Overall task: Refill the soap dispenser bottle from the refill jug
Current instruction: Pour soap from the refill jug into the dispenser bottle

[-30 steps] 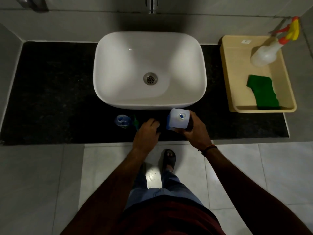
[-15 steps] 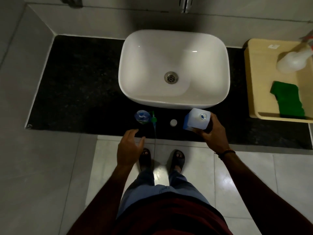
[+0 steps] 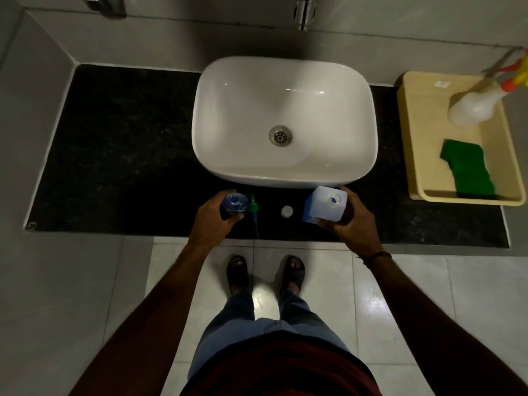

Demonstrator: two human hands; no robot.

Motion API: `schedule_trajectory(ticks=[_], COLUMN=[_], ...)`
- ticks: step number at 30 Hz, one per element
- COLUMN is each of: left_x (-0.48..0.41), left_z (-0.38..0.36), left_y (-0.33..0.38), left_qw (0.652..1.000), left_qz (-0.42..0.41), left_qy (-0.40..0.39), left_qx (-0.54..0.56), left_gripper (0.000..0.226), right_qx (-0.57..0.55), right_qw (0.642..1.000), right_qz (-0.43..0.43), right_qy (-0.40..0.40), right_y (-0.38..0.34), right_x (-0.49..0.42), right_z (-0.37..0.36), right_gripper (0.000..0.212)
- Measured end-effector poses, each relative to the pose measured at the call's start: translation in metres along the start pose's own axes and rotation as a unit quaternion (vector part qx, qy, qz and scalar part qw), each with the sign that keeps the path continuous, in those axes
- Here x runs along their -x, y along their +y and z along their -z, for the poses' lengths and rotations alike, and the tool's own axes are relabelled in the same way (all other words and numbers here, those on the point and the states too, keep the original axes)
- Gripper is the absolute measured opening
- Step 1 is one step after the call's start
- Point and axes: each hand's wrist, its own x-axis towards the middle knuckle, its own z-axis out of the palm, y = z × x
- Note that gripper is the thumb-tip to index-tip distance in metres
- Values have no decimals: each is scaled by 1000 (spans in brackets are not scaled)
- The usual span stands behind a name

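Observation:
The clear soap dispenser bottle (image 3: 235, 203) with blue liquid stands uncapped on the black counter (image 3: 120, 155), in front of the basin. My left hand (image 3: 210, 221) wraps around it. Its green pump (image 3: 253, 208) with a long tube lies just to its right on the counter. A small white cap (image 3: 286, 211) lies between the two bottles. My right hand (image 3: 353, 220) grips the square white refill jug (image 3: 325, 205), upright, its mouth open, a blue label on its left side.
A white basin (image 3: 284, 121) sits at the counter's middle, with a tap (image 3: 304, 12) above. At the right, a beige tray (image 3: 411, 155) holds a spray bottle (image 3: 480, 105) and a green scrub pad (image 3: 467, 168). My feet stand on the white floor tiles below.
My left hand left the counter's middle, leaving the white cap there, and moved left to grasp the dispenser bottle. My right hand kept hold of the jug.

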Motion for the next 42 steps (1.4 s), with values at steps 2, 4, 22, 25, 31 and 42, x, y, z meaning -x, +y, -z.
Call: schedule_trajectory(ticks=[2, 4, 22, 25, 31, 42], left_x=[-1, -1, -19, -29, -36, -44], left_z=[0, 0, 28, 31, 34, 31], left_y=[2, 5, 128, 150, 182, 186], left_qw=[1000, 1000, 978, 976, 964, 962], left_qz=[-6, -7, -201, -213, -256, -263], left_qy=[-1, -2, 23, 25, 30, 40], left_qx=[10, 21, 42, 35, 60, 56], left_gripper=[51, 48, 62, 66, 64, 60], right_qx=[-8, -15, 73, 116, 197, 259], right_qw=[1000, 999, 971, 962, 941, 934], right_qz=[-10, -24, 137, 171, 220, 208], right_qy=[4, 14, 183, 176, 168, 131], right_y=[0, 0, -122, -152, -186, -202], right_x=[-1, 1, 3, -6, -20, -25], right_z=[0, 0, 67, 87, 101, 108], right_gripper=[76, 73, 76, 77, 74, 76])
